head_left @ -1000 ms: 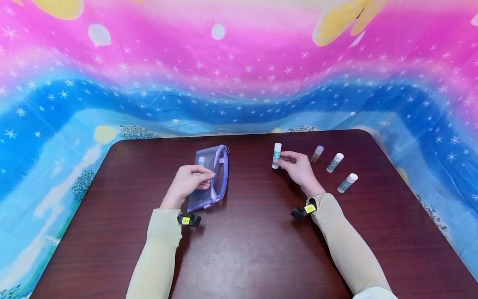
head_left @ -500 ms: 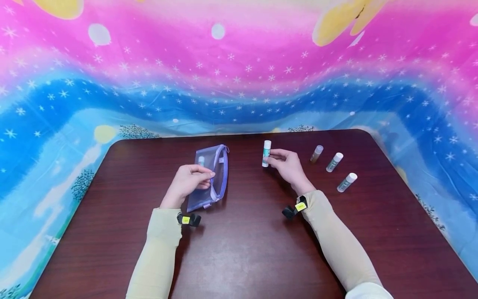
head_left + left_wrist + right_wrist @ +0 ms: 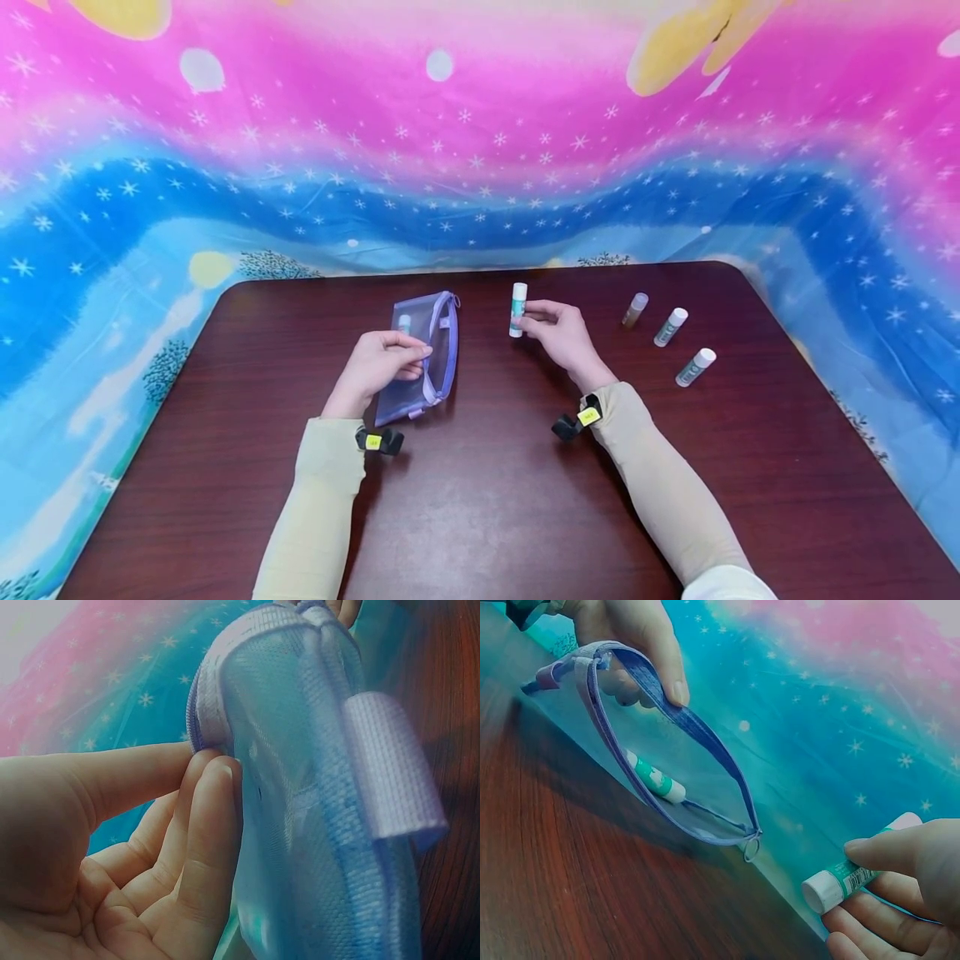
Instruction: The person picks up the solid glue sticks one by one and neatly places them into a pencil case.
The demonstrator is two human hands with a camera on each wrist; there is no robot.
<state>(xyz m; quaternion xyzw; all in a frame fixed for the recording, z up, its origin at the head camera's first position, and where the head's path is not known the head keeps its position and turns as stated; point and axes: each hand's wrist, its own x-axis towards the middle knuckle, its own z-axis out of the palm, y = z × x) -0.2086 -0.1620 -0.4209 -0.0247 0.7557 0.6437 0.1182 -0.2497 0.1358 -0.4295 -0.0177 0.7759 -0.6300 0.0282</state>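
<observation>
My left hand (image 3: 382,364) pinches the upper edge of a purple mesh zip pouch (image 3: 442,367) between thumb and fingers, and the pouch mouth gapes toward the right. Inside the pouch lies one green-and-white glue stick (image 3: 654,778), seen through the opening in the right wrist view. To the right of the pouch, my right hand (image 3: 558,333) holds another glue stick (image 3: 518,310) upright by its middle, thumb on the near side. A purple fabric tab (image 3: 394,765) sticks out from the pouch's end in the left wrist view.
Several more sticks stand on the dark wooden table (image 3: 465,517) at right: a brownish one with a clear cap (image 3: 634,310) and two white-capped glue sticks, one farther back (image 3: 671,327) and one nearer (image 3: 696,367). A patterned cloth (image 3: 480,167) hangs behind the table.
My right hand has carried its glue stick leftward, closer to the pouch mouth. My left hand and the pouch have stayed in place.
</observation>
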